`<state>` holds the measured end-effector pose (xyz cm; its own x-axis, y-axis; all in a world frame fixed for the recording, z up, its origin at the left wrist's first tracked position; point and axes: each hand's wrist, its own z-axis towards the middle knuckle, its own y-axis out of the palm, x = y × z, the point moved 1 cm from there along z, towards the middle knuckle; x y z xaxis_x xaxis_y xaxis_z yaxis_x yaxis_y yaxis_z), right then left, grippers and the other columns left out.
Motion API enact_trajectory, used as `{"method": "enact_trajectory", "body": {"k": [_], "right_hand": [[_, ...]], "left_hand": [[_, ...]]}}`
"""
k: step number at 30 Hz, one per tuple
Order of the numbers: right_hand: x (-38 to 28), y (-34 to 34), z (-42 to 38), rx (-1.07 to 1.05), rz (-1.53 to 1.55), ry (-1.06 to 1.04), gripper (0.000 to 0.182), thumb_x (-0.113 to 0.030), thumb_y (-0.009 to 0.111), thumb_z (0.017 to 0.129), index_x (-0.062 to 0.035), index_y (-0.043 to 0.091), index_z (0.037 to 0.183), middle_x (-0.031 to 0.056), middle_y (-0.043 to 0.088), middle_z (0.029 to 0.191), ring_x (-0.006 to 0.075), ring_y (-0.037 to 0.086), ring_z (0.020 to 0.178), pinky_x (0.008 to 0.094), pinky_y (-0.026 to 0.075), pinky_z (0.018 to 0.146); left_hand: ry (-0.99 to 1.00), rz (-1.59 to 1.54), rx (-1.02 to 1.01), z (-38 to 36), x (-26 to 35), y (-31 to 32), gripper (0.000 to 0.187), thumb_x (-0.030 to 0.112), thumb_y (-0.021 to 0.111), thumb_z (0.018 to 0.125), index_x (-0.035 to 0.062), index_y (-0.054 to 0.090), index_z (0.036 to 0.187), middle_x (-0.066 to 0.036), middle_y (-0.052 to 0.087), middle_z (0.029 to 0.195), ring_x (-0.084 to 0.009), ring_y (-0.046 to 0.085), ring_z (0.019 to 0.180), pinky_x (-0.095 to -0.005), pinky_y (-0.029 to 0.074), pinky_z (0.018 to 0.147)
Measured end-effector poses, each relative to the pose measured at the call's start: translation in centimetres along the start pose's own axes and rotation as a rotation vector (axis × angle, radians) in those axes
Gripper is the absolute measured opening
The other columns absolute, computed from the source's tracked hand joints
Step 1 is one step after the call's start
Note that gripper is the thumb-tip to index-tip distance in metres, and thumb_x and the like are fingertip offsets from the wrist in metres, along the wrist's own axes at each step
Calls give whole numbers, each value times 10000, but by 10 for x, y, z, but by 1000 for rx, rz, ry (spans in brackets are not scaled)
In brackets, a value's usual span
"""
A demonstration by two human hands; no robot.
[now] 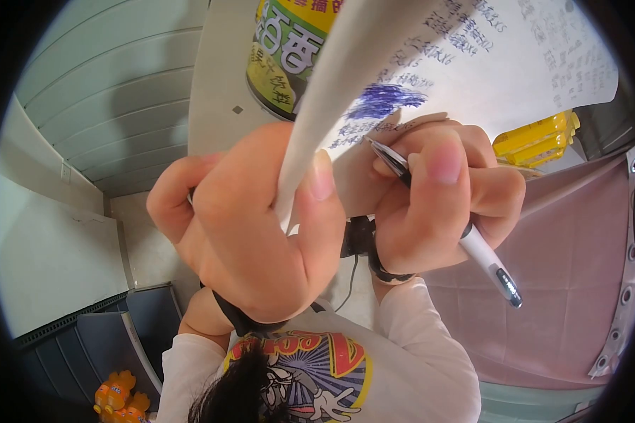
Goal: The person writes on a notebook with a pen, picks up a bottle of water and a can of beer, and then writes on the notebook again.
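Between the thumb and fingers of my left hand [250,211] the bent edge of a white sheet of paper [501,77] is pinched. Rows of blue handwriting cover the sheet, with a patch of heavy scribble above the lowest lines. My right hand [444,187] grips a white and black pen [488,264], its tip right at the lowest written line. The fingers of that hand lie against the paper's lower part. Behind the sheet stands a green and yellow drink container [289,60], partly hidden by the paper.
Yellow bottles [540,141] are at the right behind the paper. A pink cloth with eyelets [543,268] hangs on the right. Orange bottles [122,398] sit low at the left, near dark panels [106,345]. A pale panelled wall [113,77] rises at the upper left.
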<state>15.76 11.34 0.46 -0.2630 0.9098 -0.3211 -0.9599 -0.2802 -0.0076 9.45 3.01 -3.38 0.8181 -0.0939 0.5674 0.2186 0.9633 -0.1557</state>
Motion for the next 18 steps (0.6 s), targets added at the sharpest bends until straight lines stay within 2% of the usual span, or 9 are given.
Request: {"method": "enact_trajectory", "body": {"k": [9, 13, 18], "right_hand": [[1, -1, -1, -25, 3, -9, 252, -96, 548, 789, -50, 349, 641, 140, 489, 485, 134, 435, 380, 256, 366, 373], [1, -2, 0, -41, 21, -16, 253, -95, 552, 790, -51, 351, 642, 139, 490, 486, 134, 436, 380, 255, 365, 373], [2, -3, 0, -53, 24, -28, 251, -87, 553, 788, -48, 351, 644, 138, 496, 492, 135, 443, 385, 257, 368, 374]], "left_hand": [[-31, -19, -79, 2, 1, -4, 285, 199, 483, 871, -74, 480, 950, -123, 471, 914, -167, 504, 797, -266, 381, 690], [22, 44, -16, -1, 0, -1, 294, 204, 483, 875, -73, 470, 972, -122, 461, 934, -162, 502, 809, -264, 383, 711], [17, 45, -28, -1, 1, -2, 294, 201, 483, 877, -72, 464, 985, -117, 454, 945, -153, 498, 823, -259, 381, 723]]}}
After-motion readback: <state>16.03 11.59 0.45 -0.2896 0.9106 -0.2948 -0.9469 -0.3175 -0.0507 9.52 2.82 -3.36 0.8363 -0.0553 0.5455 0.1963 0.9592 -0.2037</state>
